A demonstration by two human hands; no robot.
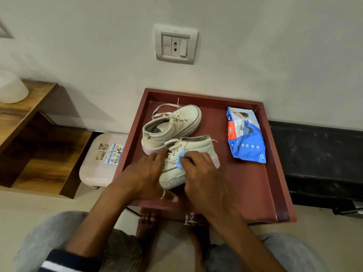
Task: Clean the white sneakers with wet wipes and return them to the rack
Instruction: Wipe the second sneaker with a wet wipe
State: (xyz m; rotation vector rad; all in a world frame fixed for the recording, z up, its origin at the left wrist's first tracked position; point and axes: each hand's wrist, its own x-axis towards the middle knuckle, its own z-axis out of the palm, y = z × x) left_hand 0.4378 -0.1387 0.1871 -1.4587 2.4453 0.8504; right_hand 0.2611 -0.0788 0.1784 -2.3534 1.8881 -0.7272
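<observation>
Two white sneakers lie on a maroon tray-top table [253, 185]. The far sneaker [172, 124] sits with its toe toward the wall. The near sneaker [196, 152] lies across the tray with its toe toward me. My left hand [145, 173] holds the near sneaker's toe end, fingers on the laces and thumb round the front. My right hand [204, 173] pinches a crumpled blue wet wipe [181, 160] against that sneaker's side. A blue pack of wet wipes [245, 134] lies at the tray's right.
A pale plastic stool [98, 165] with stickers stands left of the tray table. Wooden shelves [39, 138] fill the far left, with a white container [11, 87] on top. A switch plate [175, 44] is on the wall. My knees and bare feet are below the tray.
</observation>
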